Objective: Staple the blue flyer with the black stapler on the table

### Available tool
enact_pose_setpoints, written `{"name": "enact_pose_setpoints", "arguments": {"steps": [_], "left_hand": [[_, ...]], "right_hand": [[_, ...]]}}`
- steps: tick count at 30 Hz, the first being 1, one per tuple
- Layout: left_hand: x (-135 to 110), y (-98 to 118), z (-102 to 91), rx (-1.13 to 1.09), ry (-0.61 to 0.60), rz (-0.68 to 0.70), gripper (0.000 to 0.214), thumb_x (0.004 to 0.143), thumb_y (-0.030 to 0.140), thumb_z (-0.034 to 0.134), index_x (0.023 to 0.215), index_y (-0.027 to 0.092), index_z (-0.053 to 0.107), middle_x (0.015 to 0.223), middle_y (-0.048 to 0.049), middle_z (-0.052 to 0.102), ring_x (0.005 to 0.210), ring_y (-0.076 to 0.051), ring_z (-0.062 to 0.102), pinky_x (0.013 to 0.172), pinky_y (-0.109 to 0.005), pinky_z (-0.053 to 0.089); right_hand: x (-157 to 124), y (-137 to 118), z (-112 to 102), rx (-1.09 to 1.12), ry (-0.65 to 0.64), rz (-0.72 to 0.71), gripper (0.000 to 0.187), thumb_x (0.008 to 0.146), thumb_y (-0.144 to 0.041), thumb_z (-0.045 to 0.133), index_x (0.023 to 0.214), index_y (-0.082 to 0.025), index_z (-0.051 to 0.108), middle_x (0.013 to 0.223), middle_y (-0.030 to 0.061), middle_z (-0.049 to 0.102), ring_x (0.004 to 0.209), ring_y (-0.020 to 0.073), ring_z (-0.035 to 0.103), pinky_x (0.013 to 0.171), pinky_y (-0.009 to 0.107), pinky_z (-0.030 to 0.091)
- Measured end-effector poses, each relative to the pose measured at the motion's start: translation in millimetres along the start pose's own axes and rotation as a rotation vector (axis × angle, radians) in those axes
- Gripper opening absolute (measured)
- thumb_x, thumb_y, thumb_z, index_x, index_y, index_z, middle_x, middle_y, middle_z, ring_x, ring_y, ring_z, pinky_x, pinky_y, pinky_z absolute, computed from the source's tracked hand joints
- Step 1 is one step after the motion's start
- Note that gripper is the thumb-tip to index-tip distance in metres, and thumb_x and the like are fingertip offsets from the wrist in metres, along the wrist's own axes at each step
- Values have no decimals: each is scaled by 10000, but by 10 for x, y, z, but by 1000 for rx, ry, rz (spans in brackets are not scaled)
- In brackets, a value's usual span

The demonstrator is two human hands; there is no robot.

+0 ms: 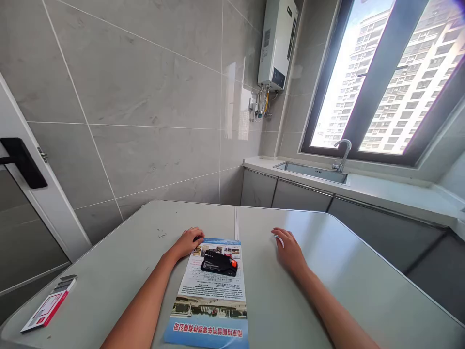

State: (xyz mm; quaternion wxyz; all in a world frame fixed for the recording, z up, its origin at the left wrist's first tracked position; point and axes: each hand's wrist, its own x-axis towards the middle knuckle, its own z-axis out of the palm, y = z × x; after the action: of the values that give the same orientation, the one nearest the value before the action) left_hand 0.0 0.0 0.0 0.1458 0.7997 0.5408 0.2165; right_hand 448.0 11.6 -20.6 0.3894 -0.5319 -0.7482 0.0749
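Observation:
A black stapler (pixel 219 263) with an orange-red patch at its right end lies across the upper part of a printed flyer (pixel 207 291), whose large red lettering appears upside down. My left hand (pixel 188 242) rests at the flyer's upper left corner, fingers curled; a dark spot shows under them, and I cannot tell whether it is a thing or shadow. To the right of the flyer, my right hand (pixel 288 249) is over the bare table with its fingers drawn together. Something small and silvery-white shows at those fingertips, too small to name. Neither hand touches the stapler.
The pale table (pixel 269 310) has a seam down its far half. A flat red, white and grey package (pixel 51 303) lies at its left edge; small dark bits (pixel 162 234) lie farther back. Beyond stand a counter with a sink (pixel 312 172), a water heater (pixel 278 46) and a door (pixel 32 194).

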Motion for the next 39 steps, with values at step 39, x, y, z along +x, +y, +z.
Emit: {"name": "enact_pose_setpoints", "arguments": {"steps": [39], "left_hand": [[-48, 251, 141, 216, 126, -111, 251, 900, 88, 482, 993, 241, 658, 1068, -29, 666, 1080, -217, 580, 893, -362, 382]], "right_hand": [[976, -1323, 1311, 62, -275, -32, 87, 783, -159, 658, 783, -193, 738, 812, 39, 759, 798, 202, 650, 791, 304, 450]]}}
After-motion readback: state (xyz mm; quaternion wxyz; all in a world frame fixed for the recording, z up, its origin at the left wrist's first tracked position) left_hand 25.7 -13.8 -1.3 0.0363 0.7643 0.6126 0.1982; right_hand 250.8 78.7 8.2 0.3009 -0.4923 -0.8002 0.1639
